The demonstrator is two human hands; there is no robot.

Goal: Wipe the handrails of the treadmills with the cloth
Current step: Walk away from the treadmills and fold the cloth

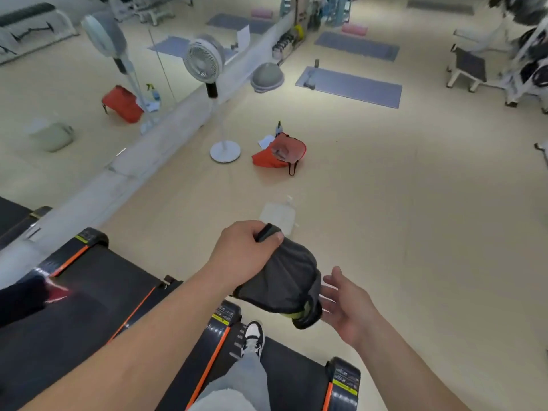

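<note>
A dark grey cloth (pixel 284 277) with a yellow-green band at its lower end hangs bunched in the air in front of me. My left hand (pixel 240 250) is shut on its upper end, where a short black bar-like tip (pixel 267 231) sticks out by my thumb. Whether that tip is a handrail, I cannot tell. My right hand (pixel 345 304) is open with fingers spread, right beside the cloth's lower end. Two black treadmill decks with orange stripes lie below: one on the left (pixel 89 295), and one (pixel 293 378) under my shoe (pixel 253 336).
A red bag (pixel 278 154) and a standing fan (pixel 204 59) with a round white base (pixel 225 151) stand on the beige floor ahead. A white container (pixel 278 215) lies just beyond my hands. A mirror wall runs along the left. Grey mats (pixel 350 86) and white benches (pixel 468 66) are further off.
</note>
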